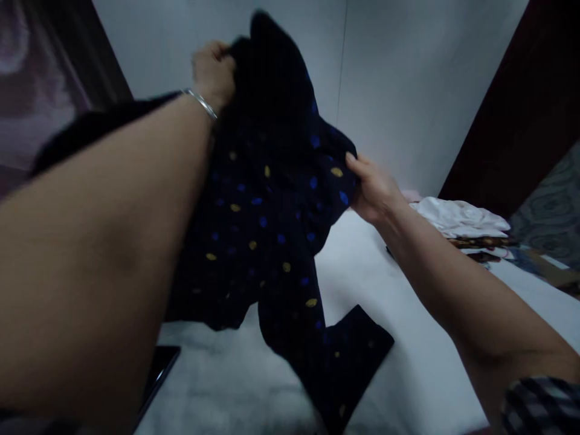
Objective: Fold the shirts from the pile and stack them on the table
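Note:
A dark navy long-sleeved garment [272, 211], printed with small blue and yellow leaf shapes, hangs between my hands. High on its left side, my left hand [214, 74] is closed on the cloth; a silver bangle circles that wrist. My right hand [374, 187] pinches the garment's right side, thumb on top. One sleeve [357, 350] trails down to the white surface, bent near its cuff. More dark cloth stretches out leftward behind my left forearm. Whether it is a shirt or another top, I cannot tell.
Folded clothes with a white one [460, 216] on top are stacked at the right on the white bed-like surface [357, 266]. A dark flat object [161, 368] with a shiny edge lies at lower left, partly behind my forearm. A pale wall [389, 72] rises behind.

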`<state>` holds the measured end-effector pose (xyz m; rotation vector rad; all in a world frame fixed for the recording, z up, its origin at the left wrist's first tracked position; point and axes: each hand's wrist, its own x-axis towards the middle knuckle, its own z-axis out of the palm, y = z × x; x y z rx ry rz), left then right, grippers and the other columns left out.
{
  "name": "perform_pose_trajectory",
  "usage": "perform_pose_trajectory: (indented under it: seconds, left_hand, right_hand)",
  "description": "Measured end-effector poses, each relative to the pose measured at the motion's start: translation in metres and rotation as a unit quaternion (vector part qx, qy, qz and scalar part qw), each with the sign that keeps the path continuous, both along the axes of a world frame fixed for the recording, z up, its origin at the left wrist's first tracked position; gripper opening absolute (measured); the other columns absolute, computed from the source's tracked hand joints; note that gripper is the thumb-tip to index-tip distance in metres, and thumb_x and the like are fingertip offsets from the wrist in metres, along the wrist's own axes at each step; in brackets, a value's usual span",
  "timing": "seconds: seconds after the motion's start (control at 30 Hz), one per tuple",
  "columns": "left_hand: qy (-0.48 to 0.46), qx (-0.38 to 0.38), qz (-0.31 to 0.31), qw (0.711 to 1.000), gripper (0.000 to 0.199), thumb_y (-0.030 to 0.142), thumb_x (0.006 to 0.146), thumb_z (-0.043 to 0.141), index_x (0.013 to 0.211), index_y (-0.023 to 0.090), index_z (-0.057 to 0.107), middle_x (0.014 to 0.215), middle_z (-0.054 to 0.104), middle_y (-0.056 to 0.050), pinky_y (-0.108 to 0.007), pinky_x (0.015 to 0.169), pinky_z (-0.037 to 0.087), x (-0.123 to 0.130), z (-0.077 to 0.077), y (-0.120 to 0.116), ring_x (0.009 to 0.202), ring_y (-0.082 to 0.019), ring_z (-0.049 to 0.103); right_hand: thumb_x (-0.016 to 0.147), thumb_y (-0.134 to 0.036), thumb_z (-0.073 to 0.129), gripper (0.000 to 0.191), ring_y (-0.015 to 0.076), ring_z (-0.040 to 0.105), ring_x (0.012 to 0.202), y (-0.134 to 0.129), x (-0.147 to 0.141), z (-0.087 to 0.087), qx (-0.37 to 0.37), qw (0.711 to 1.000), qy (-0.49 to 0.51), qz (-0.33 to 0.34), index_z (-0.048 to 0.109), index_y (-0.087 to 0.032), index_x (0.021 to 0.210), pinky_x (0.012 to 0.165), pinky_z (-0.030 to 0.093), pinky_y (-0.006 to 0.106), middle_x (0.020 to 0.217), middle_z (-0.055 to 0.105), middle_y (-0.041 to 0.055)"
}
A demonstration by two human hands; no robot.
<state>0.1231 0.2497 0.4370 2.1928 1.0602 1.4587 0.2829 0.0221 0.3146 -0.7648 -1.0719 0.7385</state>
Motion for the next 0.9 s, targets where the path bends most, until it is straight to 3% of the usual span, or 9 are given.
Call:
perform_pose_trajectory:
  seconds: [0.03,0.1,0.23,0.37,0.53,0.63,0.7,0.8,0.9]
  left_hand:
    - [-0.022,0.046,-0.006,0.999,0.039,0.019,0.084,0.035,0.115,0.013,0.058,0.109,0.06,-0.001,-0.039,0.085,0.044,0.017,-0.005,0.007,0.119,-0.028,0.051]
    - [0.026,0.001,-0.072,0.997,0.043,0.014,0.086,0.032,0.122,0.009,0.052,0.123,0.057,-0.007,-0.036,0.093,0.041,0.058,-0.041,0.014,0.122,-0.023,0.049]
    - [0.116,-0.096,-0.174,0.973,0.041,0.02,0.086,0.044,0.123,0.004,0.053,0.118,0.064,-0.011,-0.028,0.09,0.042,0.131,-0.162,0.002,0.101,-0.015,0.06]
    - [0.165,-0.175,-0.242,0.94,0.058,0.023,0.082,0.056,0.137,0.013,0.041,0.119,0.066,-0.014,-0.033,0.09,0.046,0.135,-0.245,-0.021,0.099,-0.017,0.063]
    - [0.208,-0.187,-0.234,0.931,0.03,0.035,0.081,0.054,0.098,0.015,0.068,0.101,0.071,-0.009,-0.034,0.09,0.045,0.037,-0.29,-0.054,0.095,-0.021,0.063]
    - [0.289,-0.159,-0.21,0.92,0.027,0.039,0.083,0.048,0.084,0.021,0.069,0.087,0.069,-0.003,-0.032,0.08,0.048,-0.033,-0.319,-0.095,0.082,-0.019,0.063]
    - [0.327,-0.134,-0.197,0.914,0.025,0.038,0.084,0.048,0.085,0.023,0.069,0.088,0.068,-0.002,-0.032,0.078,0.048,-0.069,-0.34,-0.126,0.083,-0.019,0.061]
    - [0.369,-0.083,-0.172,0.91,0.026,0.038,0.086,0.048,0.092,0.025,0.069,0.097,0.066,-0.004,-0.036,0.08,0.048,-0.103,-0.365,-0.162,0.089,-0.021,0.06]
    - [0.398,-0.076,-0.123,0.906,0.028,0.038,0.084,0.05,0.1,0.024,0.069,0.106,0.065,-0.007,-0.042,0.082,0.048,-0.118,-0.379,-0.177,0.095,-0.026,0.059]
  right_hand:
    - [0.087,-0.031,0.059,0.02,0.0133,0.066,0.077,-0.001,0.012,-0.019,-0.025,1.0,0.011,-0.004,0.061,-0.018,0.102,0.06,0.053,0.022,0.082,0.065,-0.0032]
    - [0.081,-0.035,0.066,0.024,0.0132,0.064,0.069,-0.003,0.038,-0.064,-0.076,0.996,0.039,-0.02,0.062,-0.021,0.101,0.055,0.052,0.022,0.077,0.066,-0.003]
    - [0.077,-0.033,0.068,0.029,0.0143,0.064,0.066,-0.02,0.098,-0.17,-0.19,0.964,0.132,-0.13,0.063,-0.022,0.103,0.055,0.051,0.026,0.082,0.069,-0.0009]
    - [0.069,-0.026,0.074,0.038,0.0197,0.066,0.064,-0.065,0.134,-0.253,-0.349,0.885,0.189,-0.244,0.06,-0.022,0.104,0.05,0.054,0.032,0.08,0.068,0.0025]
    - [0.073,-0.041,0.072,0.054,0.0294,0.063,0.102,-0.131,0.082,-0.268,-0.376,0.895,-0.054,-0.234,0.059,-0.026,0.122,0.07,0.057,0.045,0.117,0.064,0.011]
    - [0.077,-0.046,0.068,0.063,0.0309,0.049,0.124,-0.157,0.024,-0.263,-0.317,0.891,-0.318,-0.068,0.049,-0.031,0.136,0.101,0.04,0.053,0.137,0.052,0.0097]
    - [0.072,-0.05,0.071,0.076,0.0344,0.039,0.131,-0.163,-0.006,-0.265,-0.275,0.839,-0.468,0.043,0.042,-0.033,0.141,0.108,0.026,0.059,0.145,0.043,0.0105]
    - [0.082,-0.046,0.061,0.046,0.0349,0.042,0.127,-0.155,-0.026,-0.274,-0.225,0.786,-0.574,0.048,0.059,-0.03,0.126,0.104,0.027,0.061,0.138,0.05,0.0112]
    - [0.091,-0.034,0.044,0.026,0.0266,0.058,0.101,-0.142,-0.023,-0.274,-0.195,0.823,-0.534,0.005,0.069,-0.03,0.094,0.091,0.043,0.049,0.107,0.066,0.0053]
